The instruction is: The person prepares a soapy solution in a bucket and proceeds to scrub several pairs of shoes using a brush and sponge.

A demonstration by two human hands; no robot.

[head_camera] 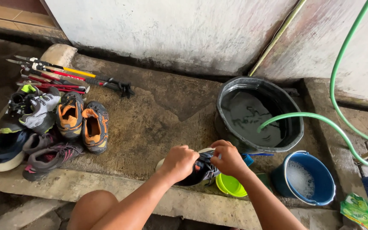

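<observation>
Both hands grip one dark shoe (201,169) on the concrete ledge (150,127): left hand (179,161) clamps the heel end to steady it, right hand (228,158) pinches at the laces. Shoe sits close to the black basin (258,113) with the green hose (320,121) running in, blue bucket (305,176) of suds and lime bowl (231,185) just beside, within reach. Shoe pile (47,127) waits far left, poles (64,76) behind it.
</observation>
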